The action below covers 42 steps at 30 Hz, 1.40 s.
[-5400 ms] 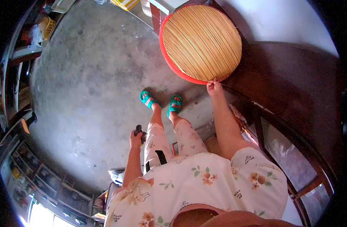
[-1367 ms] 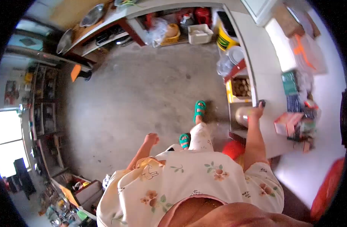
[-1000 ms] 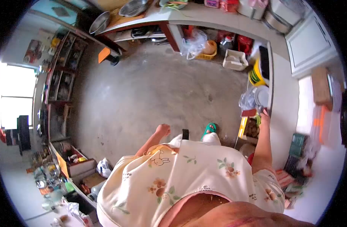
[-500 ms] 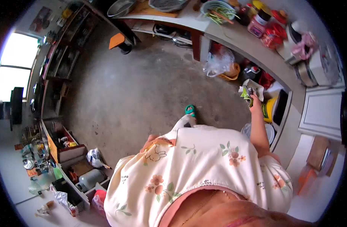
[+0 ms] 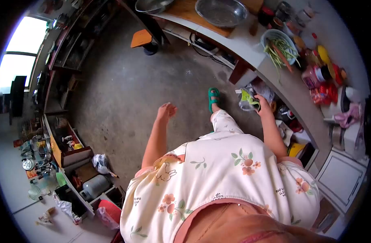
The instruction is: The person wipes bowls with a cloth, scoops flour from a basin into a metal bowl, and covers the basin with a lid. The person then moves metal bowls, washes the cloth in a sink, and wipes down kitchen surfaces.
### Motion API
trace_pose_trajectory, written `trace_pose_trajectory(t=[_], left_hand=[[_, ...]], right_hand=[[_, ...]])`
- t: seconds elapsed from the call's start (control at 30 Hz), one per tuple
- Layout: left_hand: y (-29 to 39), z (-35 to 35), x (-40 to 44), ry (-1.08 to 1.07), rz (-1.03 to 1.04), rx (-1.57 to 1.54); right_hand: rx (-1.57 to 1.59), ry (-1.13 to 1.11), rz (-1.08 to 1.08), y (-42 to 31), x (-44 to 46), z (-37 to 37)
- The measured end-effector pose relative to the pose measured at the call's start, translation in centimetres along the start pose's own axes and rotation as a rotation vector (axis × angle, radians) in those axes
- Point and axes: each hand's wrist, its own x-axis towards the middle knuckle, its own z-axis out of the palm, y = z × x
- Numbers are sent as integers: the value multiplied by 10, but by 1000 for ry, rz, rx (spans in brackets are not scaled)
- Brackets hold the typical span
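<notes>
My right hand [image 5: 263,104] is closed on a green-and-white plastic packet [image 5: 249,98], held out beside the counter; its label cannot be read. Just behind the packet are clear plastic bags [image 5: 263,90] on the shelf below the countertop. My left hand [image 5: 167,110] hangs over the concrete floor with its fingers curled in, nothing visible in it and nothing touching it. My foot in a green sandal [image 5: 213,97] shows between the two hands.
An orange-topped stool [image 5: 141,39] stands on the floor ahead. Along the right runs a counter [image 5: 256,50] with a metal basin [image 5: 221,12], a bowl of green beans [image 5: 279,46] and several jars. Open shelving and a gas cylinder [image 5: 95,187] line the left.
My left hand has come out from beside my clothes to over the floor. The packet in my right hand has moved forward along the counter as my body stepped ahead.
</notes>
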Motion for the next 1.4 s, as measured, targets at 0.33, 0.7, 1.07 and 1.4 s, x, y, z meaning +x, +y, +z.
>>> trace_pose_trajectory(t=[0.33,0.7,1.07,1.4], left_hand=[[302,77,172,-142,118,-178],[498,109,408,-302,65,-474],[526,100,517,32,31,-490],[432,-158,314,-164,-241,-481]], right_hand=[[-78,-282,73,-94,151,217],[-97,-32,99,-101,140,341],[-98,105,153,-6,64,426],[-144,-206,145,10,126,572]])
